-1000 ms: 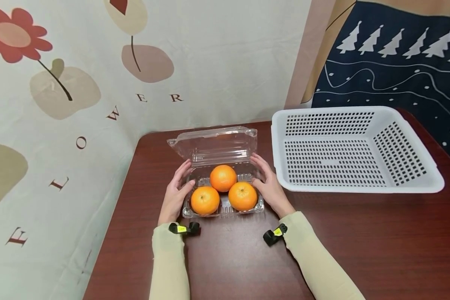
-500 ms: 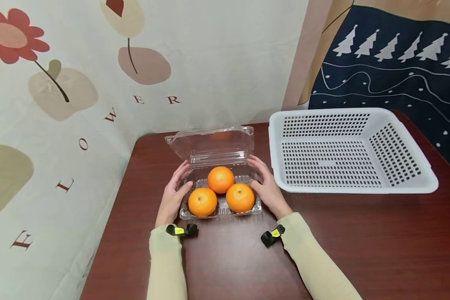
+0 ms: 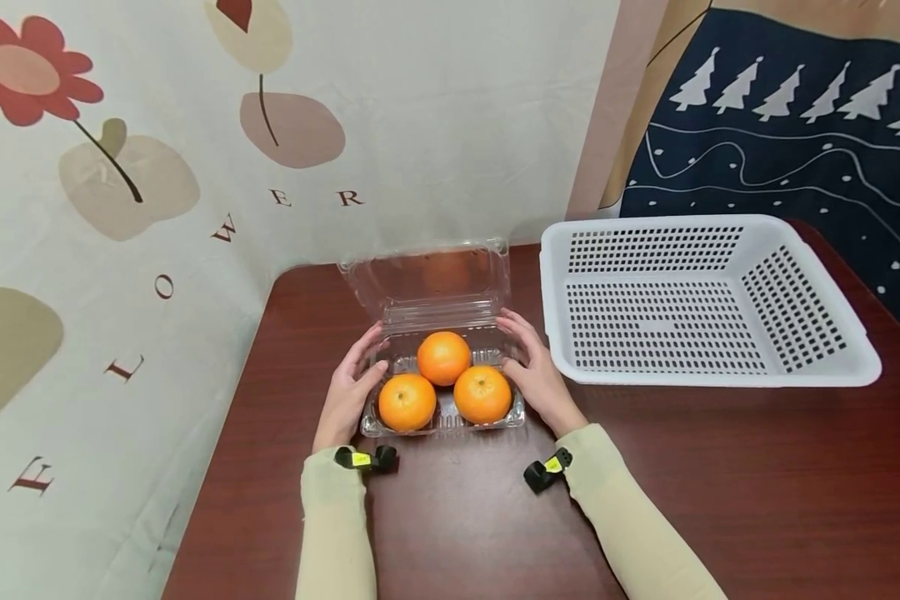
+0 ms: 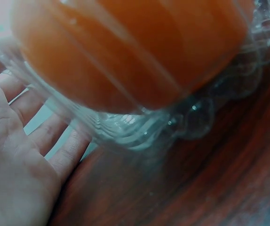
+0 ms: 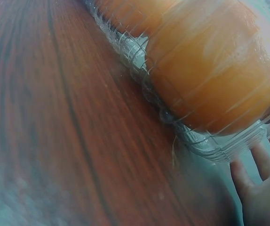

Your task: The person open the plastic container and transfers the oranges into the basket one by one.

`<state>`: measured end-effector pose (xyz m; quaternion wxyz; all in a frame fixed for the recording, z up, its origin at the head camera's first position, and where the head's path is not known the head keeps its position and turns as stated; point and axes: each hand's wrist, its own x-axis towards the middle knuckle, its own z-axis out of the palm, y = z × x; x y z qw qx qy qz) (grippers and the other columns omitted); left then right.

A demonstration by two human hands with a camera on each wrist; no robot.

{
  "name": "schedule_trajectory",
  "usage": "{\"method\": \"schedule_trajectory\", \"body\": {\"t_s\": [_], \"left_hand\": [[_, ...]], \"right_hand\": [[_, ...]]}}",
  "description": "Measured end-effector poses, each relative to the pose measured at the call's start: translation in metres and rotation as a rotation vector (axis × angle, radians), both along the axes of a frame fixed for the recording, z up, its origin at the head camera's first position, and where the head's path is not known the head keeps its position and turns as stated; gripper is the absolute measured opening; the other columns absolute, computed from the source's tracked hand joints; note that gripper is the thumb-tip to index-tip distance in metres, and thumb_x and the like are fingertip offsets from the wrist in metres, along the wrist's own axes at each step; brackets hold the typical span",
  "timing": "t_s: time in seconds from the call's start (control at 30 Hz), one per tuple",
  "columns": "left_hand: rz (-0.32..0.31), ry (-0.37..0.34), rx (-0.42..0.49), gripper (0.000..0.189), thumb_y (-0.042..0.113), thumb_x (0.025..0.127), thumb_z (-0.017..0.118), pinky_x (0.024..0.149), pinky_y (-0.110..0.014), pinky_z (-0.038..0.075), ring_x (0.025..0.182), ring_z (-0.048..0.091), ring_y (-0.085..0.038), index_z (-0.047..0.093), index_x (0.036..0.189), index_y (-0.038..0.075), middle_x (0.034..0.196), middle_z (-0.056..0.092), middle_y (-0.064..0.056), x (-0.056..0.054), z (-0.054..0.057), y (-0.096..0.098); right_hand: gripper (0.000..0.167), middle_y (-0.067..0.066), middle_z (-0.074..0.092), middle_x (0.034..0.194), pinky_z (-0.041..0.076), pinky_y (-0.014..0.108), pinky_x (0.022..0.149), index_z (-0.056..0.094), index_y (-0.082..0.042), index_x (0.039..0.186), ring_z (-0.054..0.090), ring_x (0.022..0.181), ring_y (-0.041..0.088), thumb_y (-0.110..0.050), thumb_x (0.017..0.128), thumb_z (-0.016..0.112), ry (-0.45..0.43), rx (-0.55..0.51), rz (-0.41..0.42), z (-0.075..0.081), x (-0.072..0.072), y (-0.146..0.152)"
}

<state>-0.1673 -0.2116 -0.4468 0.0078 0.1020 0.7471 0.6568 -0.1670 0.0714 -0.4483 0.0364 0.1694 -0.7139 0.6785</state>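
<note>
A clear plastic clamshell box (image 3: 450,423) stands on the table with its lid (image 3: 442,279) tilted up at the back. Three oranges sit in its base: a back orange (image 3: 444,358), a front left orange (image 3: 407,402) and a front right orange (image 3: 482,394). My left hand (image 3: 348,392) holds the box's left side, thumb at the rim and fingers along the outer wall. On the opposite side my right hand (image 3: 540,379) holds it likewise. Spread fingers (image 4: 69,150) show against the wall in the left wrist view; in the right wrist view fingers (image 5: 242,179) reach beneath the box's edge.
To the right stands a white perforated plastic basket (image 3: 667,329), close to my right hand. The dark red wooden table (image 3: 450,525) meets a printed cloth (image 3: 450,125) at its back and left edges. A navy cloth with white trees (image 3: 795,142) hangs behind the basket.
The box's lid has swung further back and stands more upright than before. Both hands, the oranges and the basket keep their places; the head view has shifted slightly.
</note>
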Motion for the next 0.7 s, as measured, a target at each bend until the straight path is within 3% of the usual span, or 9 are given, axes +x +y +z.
{"method": "schedule_trajectory", "body": {"t_s": [0.37, 0.7], "left_hand": [[-0.038, 0.02, 0.055, 0.05, 0.0, 0.09, 0.048, 0.089, -0.028, 0.042, 0.124, 0.035, -0.026, 0.035, 0.137, 0.008, 0.143, 0.029, -0.001, -0.0032, -0.0047, -0.001], [-0.054, 0.047, 0.072, 0.049, -0.004, 0.089, 0.047, 0.092, -0.023, 0.04, 0.123, 0.036, -0.029, 0.035, 0.136, 0.005, 0.144, 0.027, -0.002, -0.0043, -0.0072, -0.0017]], "right_hand": [[0.057, 0.002, 0.024, 0.144, 0.028, 0.046, 0.101, 0.04, -0.002, 0.131, 0.034, 0.125, 0.023, 0.014, 0.077, 0.045, -0.022, 0.021, -0.015, -0.002, -0.001, -0.0001], [0.056, 0.005, 0.023, 0.145, 0.027, 0.047, 0.101, 0.039, -0.001, 0.131, 0.033, 0.125, 0.025, 0.015, 0.078, 0.045, -0.016, 0.009, 0.0, -0.0012, -0.0016, 0.0]]}}
